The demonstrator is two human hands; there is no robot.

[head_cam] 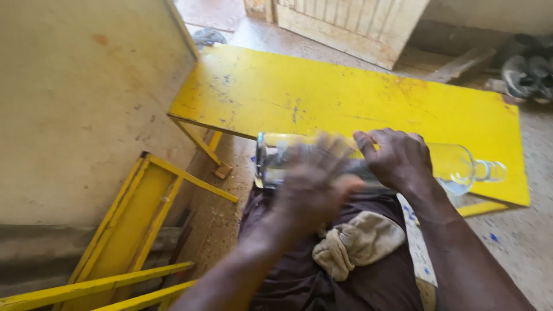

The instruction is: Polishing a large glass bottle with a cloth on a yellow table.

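Observation:
A clear glass bottle [461,166] lies on its side across my lap, neck pointing right. My right hand [397,156] grips the bottle's middle from above. My left hand [314,187] is blurred by motion over the bottle's base end; whether it touches the glass or holds anything, I cannot tell. A crumpled beige cloth [357,242] rests on my dark-clothed lap just below both hands.
A yellow table top [322,98] stands right in front of me. A yellow wooden frame [132,230] leans at the lower left against a plastered wall [75,103]. A wooden door [351,23] and shoes [524,75] lie beyond. Speckled floor [518,236] at right.

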